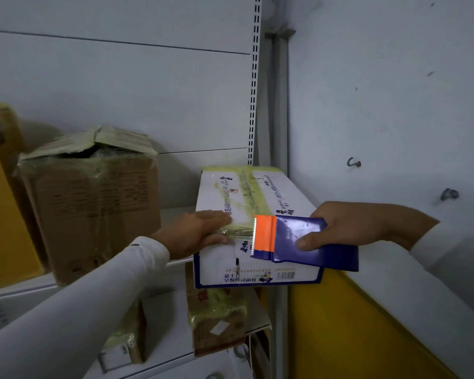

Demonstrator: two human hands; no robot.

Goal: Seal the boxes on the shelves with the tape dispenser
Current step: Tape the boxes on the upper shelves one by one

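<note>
Nearest, the right hand (348,228) grips a blue tape dispenser (304,240) over a white box (253,231) on the shelf (173,305). Left hand (196,232), fingers straight, presses tape flat there. Farther left stands a brown box (93,201).

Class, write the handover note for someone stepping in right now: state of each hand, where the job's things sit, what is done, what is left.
Left hand: flat, pressing the tape onto the white box.
Right hand: grips the blue tape dispenser, its orange toothed end at the box's near edge.
Done: tape runs along the white box's top seam.
Left: cut this strip; the brown box beside it has flaps standing open.
</note>
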